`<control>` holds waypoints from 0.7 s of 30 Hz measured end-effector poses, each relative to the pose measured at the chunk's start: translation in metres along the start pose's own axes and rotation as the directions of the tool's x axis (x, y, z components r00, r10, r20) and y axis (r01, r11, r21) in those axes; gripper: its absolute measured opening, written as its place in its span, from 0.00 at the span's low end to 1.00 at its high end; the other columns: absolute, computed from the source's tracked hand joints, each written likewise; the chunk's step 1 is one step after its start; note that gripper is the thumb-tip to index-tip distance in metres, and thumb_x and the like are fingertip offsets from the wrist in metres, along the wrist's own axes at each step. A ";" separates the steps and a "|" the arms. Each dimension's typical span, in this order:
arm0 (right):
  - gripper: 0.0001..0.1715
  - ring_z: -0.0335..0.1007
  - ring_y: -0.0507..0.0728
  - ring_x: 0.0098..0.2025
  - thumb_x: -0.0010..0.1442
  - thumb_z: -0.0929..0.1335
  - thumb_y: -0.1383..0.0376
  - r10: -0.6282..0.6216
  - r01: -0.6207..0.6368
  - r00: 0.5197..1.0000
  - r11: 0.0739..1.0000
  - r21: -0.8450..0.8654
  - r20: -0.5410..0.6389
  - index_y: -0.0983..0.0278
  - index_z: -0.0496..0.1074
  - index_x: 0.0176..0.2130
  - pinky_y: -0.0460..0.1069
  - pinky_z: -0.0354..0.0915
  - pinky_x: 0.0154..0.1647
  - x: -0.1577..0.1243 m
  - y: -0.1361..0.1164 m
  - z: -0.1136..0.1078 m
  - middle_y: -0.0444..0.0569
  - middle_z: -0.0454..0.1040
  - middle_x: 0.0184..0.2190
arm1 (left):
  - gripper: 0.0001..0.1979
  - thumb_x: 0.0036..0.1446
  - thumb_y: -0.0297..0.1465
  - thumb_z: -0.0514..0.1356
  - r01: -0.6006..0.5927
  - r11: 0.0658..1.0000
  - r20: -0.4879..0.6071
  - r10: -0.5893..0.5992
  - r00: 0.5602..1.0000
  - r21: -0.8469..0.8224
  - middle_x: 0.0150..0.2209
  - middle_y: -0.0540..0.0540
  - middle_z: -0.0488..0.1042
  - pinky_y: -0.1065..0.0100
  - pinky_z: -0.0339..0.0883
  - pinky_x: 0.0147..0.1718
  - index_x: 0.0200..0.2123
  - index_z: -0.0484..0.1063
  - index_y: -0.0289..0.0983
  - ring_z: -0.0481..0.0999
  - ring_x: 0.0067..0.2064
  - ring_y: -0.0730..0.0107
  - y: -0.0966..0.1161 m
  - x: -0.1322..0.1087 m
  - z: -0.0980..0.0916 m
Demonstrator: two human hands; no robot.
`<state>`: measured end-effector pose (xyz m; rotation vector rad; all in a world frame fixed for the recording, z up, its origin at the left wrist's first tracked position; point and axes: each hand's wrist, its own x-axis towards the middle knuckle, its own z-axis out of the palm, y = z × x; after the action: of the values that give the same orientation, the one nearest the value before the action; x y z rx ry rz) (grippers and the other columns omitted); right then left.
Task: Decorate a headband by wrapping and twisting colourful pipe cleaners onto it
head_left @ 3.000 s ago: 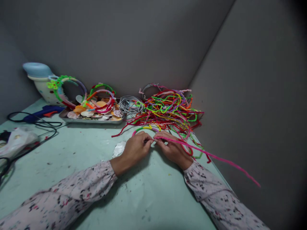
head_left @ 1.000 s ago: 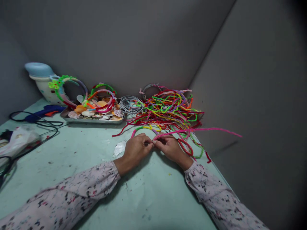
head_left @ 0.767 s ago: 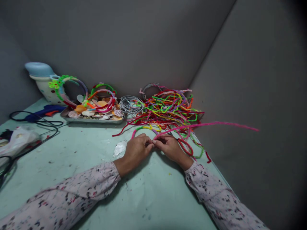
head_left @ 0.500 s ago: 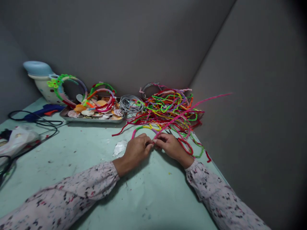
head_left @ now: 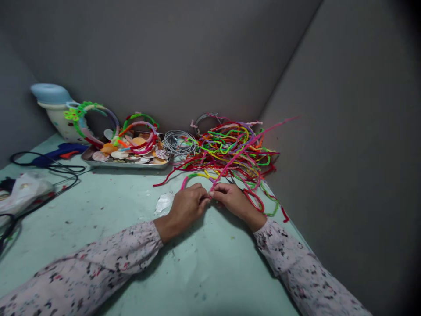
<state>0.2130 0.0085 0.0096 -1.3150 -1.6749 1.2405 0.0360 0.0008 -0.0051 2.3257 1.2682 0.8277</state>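
My left hand [head_left: 189, 205] is closed in a pinch on a thin hoop [head_left: 197, 174] wrapped in pink, green, yellow and purple fuzz, whose arc shows behind the fingers. Fingertips of my right hand [head_left: 232, 199] grip a long pink pipe cleaner [head_left: 233, 161] close to where it meets the hoop. Its free end slants up to the right over the pile. Both hands nearly touch, and the fingers hide the exact joint. Scissors with red handles [head_left: 262, 202] lie beside my right hand, partly covered by it.
Behind sits a heap of coloured pipe cleaners [head_left: 226, 142] and a coil of grey wire [head_left: 180, 142]. A metal tray [head_left: 131, 165] holds shells and wrapped hoops. On the left are a blue glue gun [head_left: 54, 154], its black cord, a plastic bag [head_left: 28, 188] and a blue-lidded container [head_left: 57, 116].
The pink pipe cleaner has swung, its free end moving left and slightly up. My hands stay in nearly the same place, still pinching.
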 end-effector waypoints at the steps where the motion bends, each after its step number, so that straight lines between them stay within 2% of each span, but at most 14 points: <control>1: 0.10 0.58 0.49 0.20 0.53 0.68 0.60 0.006 -0.006 1.000 1.000 0.016 0.006 0.65 0.70 0.27 0.45 0.54 0.22 0.000 -0.001 0.000 0.39 0.64 0.18 | 0.06 0.59 0.28 0.58 -0.002 1.000 -0.004 0.002 1.000 -0.001 0.33 0.48 0.73 0.68 0.60 0.32 0.34 0.75 0.36 0.71 0.34 0.68 0.000 0.000 0.000; 5: 0.10 0.61 0.49 0.22 0.54 0.69 0.60 -0.042 0.045 0.998 0.996 0.079 -0.035 0.64 0.70 0.31 0.45 0.58 0.23 0.000 0.001 0.003 0.40 0.67 0.23 | 0.06 0.59 0.29 0.58 0.038 0.998 -0.029 -0.039 0.999 -0.049 0.33 0.48 0.72 0.68 0.61 0.33 0.34 0.75 0.36 0.71 0.35 0.68 0.000 0.001 0.000; 8: 0.09 0.65 0.50 0.26 0.56 0.69 0.60 -0.175 0.187 0.976 0.978 0.088 -0.131 0.63 0.69 0.35 0.46 0.63 0.27 -0.001 0.008 0.006 0.42 0.70 0.28 | 0.05 0.59 0.29 0.58 0.075 0.990 -0.060 -0.082 0.995 -0.121 0.33 0.47 0.73 0.68 0.62 0.34 0.33 0.74 0.36 0.71 0.36 0.67 0.002 0.003 -0.002; 11: 0.06 0.69 0.53 0.33 0.59 0.68 0.62 -0.357 0.350 0.916 0.934 -0.069 -0.181 0.62 0.70 0.37 0.48 0.66 0.36 -0.001 0.014 0.008 0.45 0.72 0.33 | 0.05 0.58 0.28 0.57 0.074 0.982 -0.103 -0.093 0.990 -0.175 0.34 0.47 0.73 0.67 0.62 0.35 0.34 0.74 0.36 0.71 0.37 0.67 0.004 0.004 -0.004; 14: 0.04 0.70 0.55 0.38 0.61 0.68 0.64 -0.497 0.458 0.851 0.860 -0.227 -0.167 0.61 0.72 0.38 0.50 0.67 0.40 -0.002 0.017 0.007 0.47 0.72 0.36 | 0.06 0.59 0.27 0.57 0.052 0.976 -0.127 -0.080 0.989 -0.213 0.34 0.47 0.72 0.67 0.62 0.36 0.34 0.74 0.36 0.71 0.37 0.68 0.005 0.004 -0.005; 21: 0.09 0.70 0.57 0.43 0.63 0.66 0.67 -0.655 0.569 0.749 0.713 -0.409 -0.098 0.59 0.71 0.44 0.52 0.69 0.43 -0.002 0.019 0.003 0.49 0.74 0.39 | 0.06 0.58 0.26 0.56 0.029 0.974 -0.165 -0.067 0.984 -0.227 0.33 0.48 0.71 0.68 0.63 0.35 0.34 0.74 0.36 0.70 0.35 0.69 0.005 0.002 -0.005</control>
<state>0.2167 0.0066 -0.0094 -0.9009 -1.9839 0.3717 0.0366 -0.0002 0.0020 2.0753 1.2234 1.1134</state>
